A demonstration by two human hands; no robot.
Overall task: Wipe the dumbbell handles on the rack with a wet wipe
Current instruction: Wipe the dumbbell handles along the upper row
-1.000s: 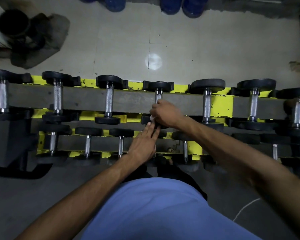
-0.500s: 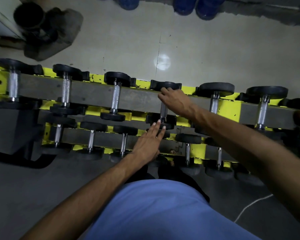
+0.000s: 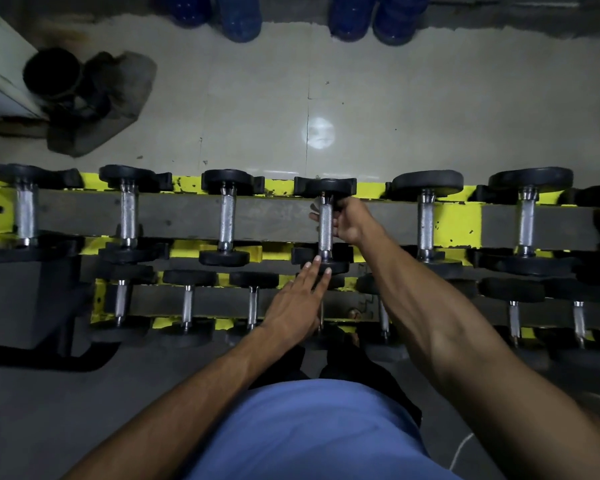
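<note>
So, dumbbell: fourth from the left edge of the rack, on the upper rail. It lies across the rail, with one head at the far edge and one at the near edge.
Handle: bare knurled steel spanning the grey rail, most of its length in plain view.
Right hand: curled round the handle from the right. Its fingertips show past the handle's left side and the thumb sits up by the far head.
Left hand: fingers straight and holding nothing, tips touching the near head.
Wipe: I can't see it from here. It may be tucked under the right palm, but I can't tell.
Weight: I judge the dumbbell dense and fully rigid. It has no need to leave the rack, since the wiping can be done where it rests.
Surface: the knurling should give a sure grip, but I'd expect it to drag at a thin wet wipe and bunch or fray it.
Where to hold: I'd wrap the wipe round the middle of the handle and work it along and around. Flat fingers on the near head should stop any roll.
Risk: wet steel near the collars may turn slick. I'd also keep fingers out of the gap between head and rail.
</note>
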